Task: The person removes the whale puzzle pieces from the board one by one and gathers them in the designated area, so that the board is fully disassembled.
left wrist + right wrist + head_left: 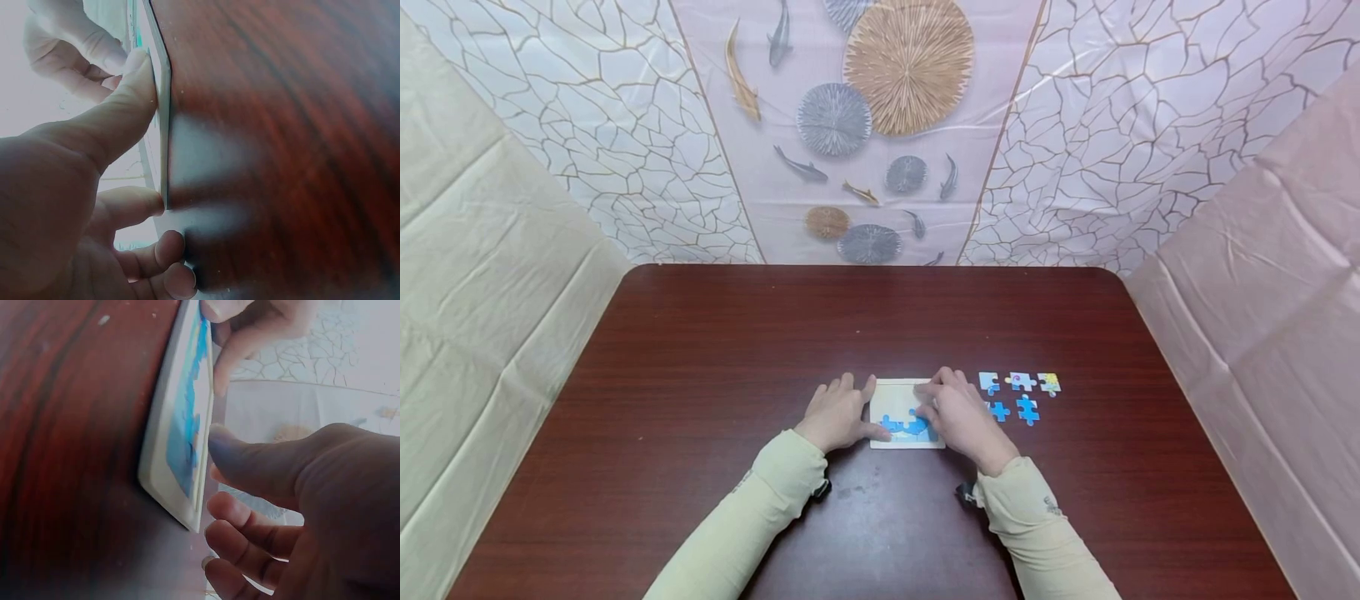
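A shallow pale puzzle tray [891, 395] lies before me, with blue jigsaw pieces [904, 427] fitted along its near part. My left hand [837, 415] holds the tray's left side. Its thumb lies over the near left part and its index finger touches the rim, while the other fingertips rest on the table in the left wrist view. Over the tray's right side, my right hand [964, 418] touches it with the thumb, index finger reaching farther back. In the right wrist view its other fingers curl loosely. Whether a piece lies under those fingertips is hidden.
Several loose jigsaw pieces lie right of the tray: a white one with a pink swirl [1021, 381], a yellow one [1049, 383] and a blue one [1027, 409] among them. The dark red wooden table [737, 333] meets patterned cloth walls [647, 167] behind and pale ones beside.
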The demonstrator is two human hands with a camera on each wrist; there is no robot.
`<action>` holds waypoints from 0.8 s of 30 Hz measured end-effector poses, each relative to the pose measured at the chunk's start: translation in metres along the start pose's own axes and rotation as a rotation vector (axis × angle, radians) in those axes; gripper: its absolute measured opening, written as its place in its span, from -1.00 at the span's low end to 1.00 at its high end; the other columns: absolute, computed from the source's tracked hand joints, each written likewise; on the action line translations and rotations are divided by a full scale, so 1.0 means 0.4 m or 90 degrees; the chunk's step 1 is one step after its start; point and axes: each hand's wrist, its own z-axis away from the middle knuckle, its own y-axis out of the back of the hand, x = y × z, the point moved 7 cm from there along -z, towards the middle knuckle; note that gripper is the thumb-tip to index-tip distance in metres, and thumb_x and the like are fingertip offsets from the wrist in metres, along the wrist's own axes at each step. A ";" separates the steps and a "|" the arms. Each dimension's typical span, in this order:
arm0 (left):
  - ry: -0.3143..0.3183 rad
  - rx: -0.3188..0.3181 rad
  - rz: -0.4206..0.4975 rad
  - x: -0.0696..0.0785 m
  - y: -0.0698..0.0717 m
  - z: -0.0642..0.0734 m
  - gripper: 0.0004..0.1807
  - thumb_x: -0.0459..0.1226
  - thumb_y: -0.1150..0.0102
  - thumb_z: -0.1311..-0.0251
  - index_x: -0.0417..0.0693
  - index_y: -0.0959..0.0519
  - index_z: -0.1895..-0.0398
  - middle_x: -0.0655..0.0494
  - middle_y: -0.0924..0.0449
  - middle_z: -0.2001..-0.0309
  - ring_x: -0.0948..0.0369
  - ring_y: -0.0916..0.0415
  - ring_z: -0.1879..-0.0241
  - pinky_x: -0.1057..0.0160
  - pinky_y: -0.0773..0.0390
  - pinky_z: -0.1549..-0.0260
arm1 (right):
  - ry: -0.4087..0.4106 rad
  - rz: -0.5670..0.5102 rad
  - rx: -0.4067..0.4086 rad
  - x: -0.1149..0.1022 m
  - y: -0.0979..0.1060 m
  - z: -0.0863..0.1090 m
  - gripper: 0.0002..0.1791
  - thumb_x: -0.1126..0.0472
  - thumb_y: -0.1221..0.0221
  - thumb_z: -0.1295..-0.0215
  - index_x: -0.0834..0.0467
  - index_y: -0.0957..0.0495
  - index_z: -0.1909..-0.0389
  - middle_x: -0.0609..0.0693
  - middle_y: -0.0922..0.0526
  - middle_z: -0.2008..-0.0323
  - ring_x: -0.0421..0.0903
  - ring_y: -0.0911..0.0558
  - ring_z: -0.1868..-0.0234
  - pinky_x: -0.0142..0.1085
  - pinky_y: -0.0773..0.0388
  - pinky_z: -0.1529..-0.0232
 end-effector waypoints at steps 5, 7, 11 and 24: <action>0.001 0.001 0.000 -0.002 -0.003 -0.001 0.10 0.38 -0.28 0.14 -0.04 -0.30 -0.43 -0.17 -0.46 0.04 -0.01 -0.45 0.11 0.11 -0.36 0.22 | 0.022 0.016 0.007 -0.002 -0.009 0.001 -0.73 0.22 -0.35 -0.18 0.15 -0.72 0.08 0.00 -0.51 0.21 -0.03 -0.39 0.19 -0.17 -0.35 0.18; 0.003 -0.002 0.001 -0.003 -0.006 -0.002 0.10 0.38 -0.27 0.13 -0.04 -0.29 -0.44 -0.17 -0.46 0.04 0.00 -0.44 0.11 0.11 -0.35 0.22 | 0.025 0.021 0.009 -0.002 -0.012 0.001 -0.75 0.23 -0.35 -0.18 0.13 -0.73 0.10 -0.01 -0.51 0.23 -0.04 -0.39 0.20 -0.17 -0.36 0.17; 0.005 -0.008 0.004 -0.003 -0.010 -0.003 0.10 0.37 -0.27 0.11 -0.03 -0.27 -0.45 -0.17 -0.45 0.01 0.00 -0.43 0.11 0.12 -0.35 0.21 | 0.017 0.016 0.005 -0.002 -0.014 0.003 -0.76 0.23 -0.36 -0.17 0.11 -0.73 0.12 -0.03 -0.50 0.24 -0.05 -0.38 0.20 -0.17 -0.34 0.16; 0.005 -0.013 0.005 -0.004 -0.014 -0.004 0.09 0.37 -0.26 0.10 -0.03 -0.26 -0.46 -0.18 -0.45 -0.03 0.00 -0.43 0.08 0.12 -0.34 0.20 | 0.026 0.004 -0.001 -0.013 -0.017 0.004 -0.78 0.18 -0.38 -0.16 0.10 -0.72 0.16 -0.03 -0.51 0.26 -0.06 -0.38 0.21 -0.13 -0.37 0.13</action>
